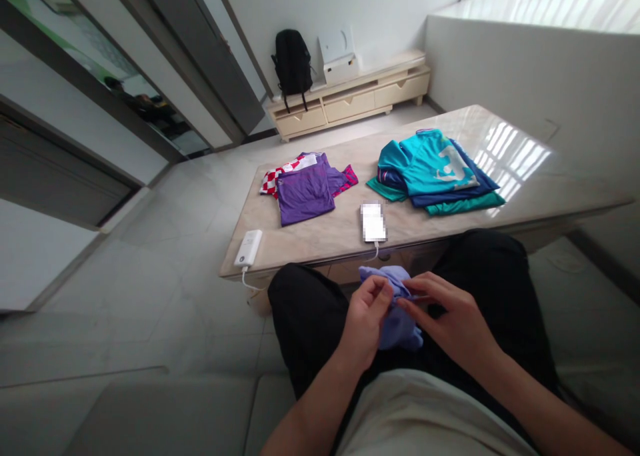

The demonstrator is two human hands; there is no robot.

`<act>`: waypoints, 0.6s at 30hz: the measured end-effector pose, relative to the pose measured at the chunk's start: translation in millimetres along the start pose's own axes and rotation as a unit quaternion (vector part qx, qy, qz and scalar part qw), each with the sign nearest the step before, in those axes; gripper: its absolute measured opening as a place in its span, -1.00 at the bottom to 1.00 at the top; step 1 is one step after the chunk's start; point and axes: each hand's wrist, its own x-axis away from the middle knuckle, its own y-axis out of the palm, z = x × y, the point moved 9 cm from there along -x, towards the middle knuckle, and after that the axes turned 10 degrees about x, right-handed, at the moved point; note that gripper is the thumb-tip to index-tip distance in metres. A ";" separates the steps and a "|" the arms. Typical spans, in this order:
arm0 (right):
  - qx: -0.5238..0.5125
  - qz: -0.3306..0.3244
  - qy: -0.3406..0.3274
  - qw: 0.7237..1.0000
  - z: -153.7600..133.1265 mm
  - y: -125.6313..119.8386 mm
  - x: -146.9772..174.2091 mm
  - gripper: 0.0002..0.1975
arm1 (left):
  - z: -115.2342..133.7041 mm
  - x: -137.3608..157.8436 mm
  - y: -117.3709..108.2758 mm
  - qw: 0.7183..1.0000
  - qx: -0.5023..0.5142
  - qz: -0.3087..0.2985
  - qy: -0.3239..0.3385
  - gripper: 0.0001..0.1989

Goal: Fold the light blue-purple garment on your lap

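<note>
The single view looks from the person's head, facing forward and down over the pale shirt [415,416]. The left hand [367,316] and right hand [455,316] sit close, low in the frame; the table [325,243] lies just past them, and the low cabinet [350,106] well back near the top. The wide picture leans, slanting the dark door [195,49]; the dim far-left corner is hard to read.
</note>
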 end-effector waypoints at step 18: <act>-0.064 0.148 0.194 0.968 72.6 -66.3 -11.7 -0.65 | 60.1 -9.7 -44.6 0.984 -0.130 0.051 0.108 -0.62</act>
